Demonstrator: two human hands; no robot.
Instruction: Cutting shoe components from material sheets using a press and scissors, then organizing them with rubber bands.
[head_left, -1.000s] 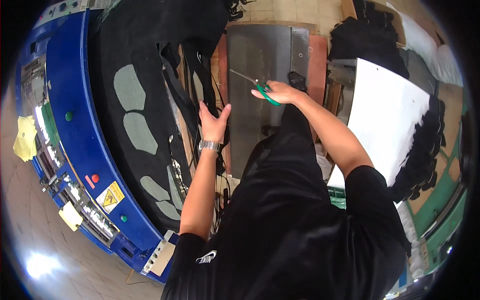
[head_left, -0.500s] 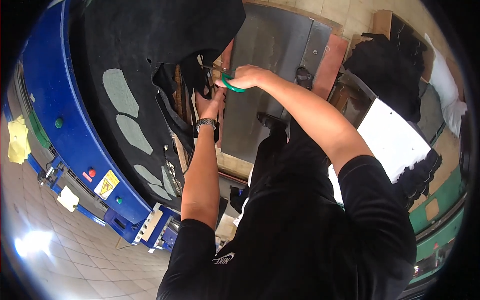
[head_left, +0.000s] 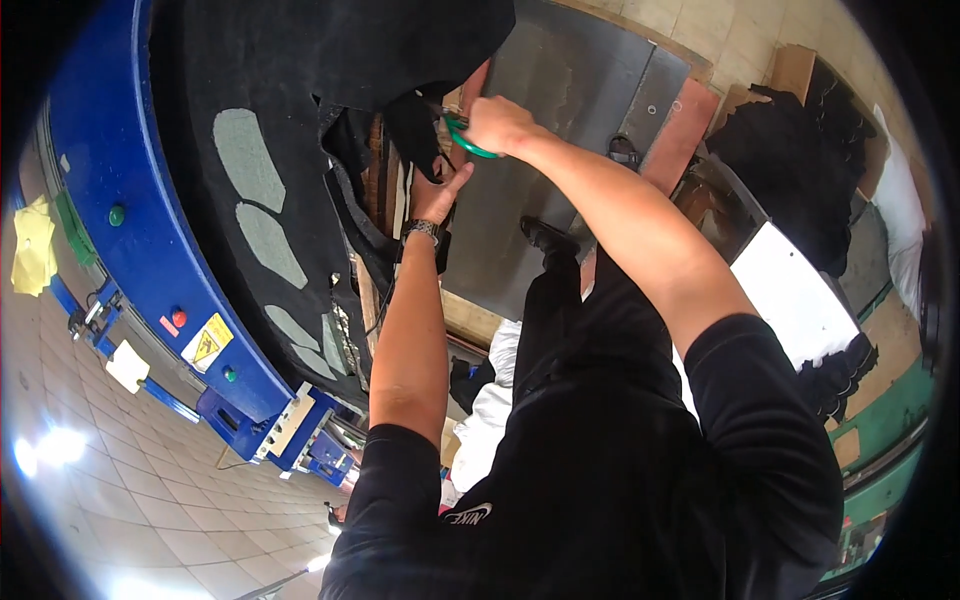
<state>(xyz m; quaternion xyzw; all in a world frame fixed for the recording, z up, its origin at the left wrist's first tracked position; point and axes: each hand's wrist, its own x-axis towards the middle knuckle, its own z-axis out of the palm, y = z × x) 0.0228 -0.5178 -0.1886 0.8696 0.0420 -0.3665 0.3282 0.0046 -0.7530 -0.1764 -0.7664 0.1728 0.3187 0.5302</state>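
My right hand [head_left: 500, 126] is closed around the green handles of a pair of scissors [head_left: 478, 150]. Their blades point left toward a hanging edge of black sheet material [head_left: 412, 128], which hides most of them. Just below, my left hand [head_left: 436, 198] grips this edge, with its thumb sticking out to the right and its fingers partly covered by the material. The same black sheet, leather-like, spreads widely to the left and far side. Grey-green rounded patches [head_left: 250, 155] lie on it in a row.
A blue machine [head_left: 110, 150] with buttons and a warning label curves along the left. Beyond my hands lies a dark grey board [head_left: 540, 90]. To the right are a heap of black pieces [head_left: 780, 170] and a white surface [head_left: 795, 300]. Yellow paper [head_left: 35, 245] hangs at far left.
My right hand has risen a little away from my left hand, taking the scissors with it. My left thumb now points further out. The whole view has shifted slightly.
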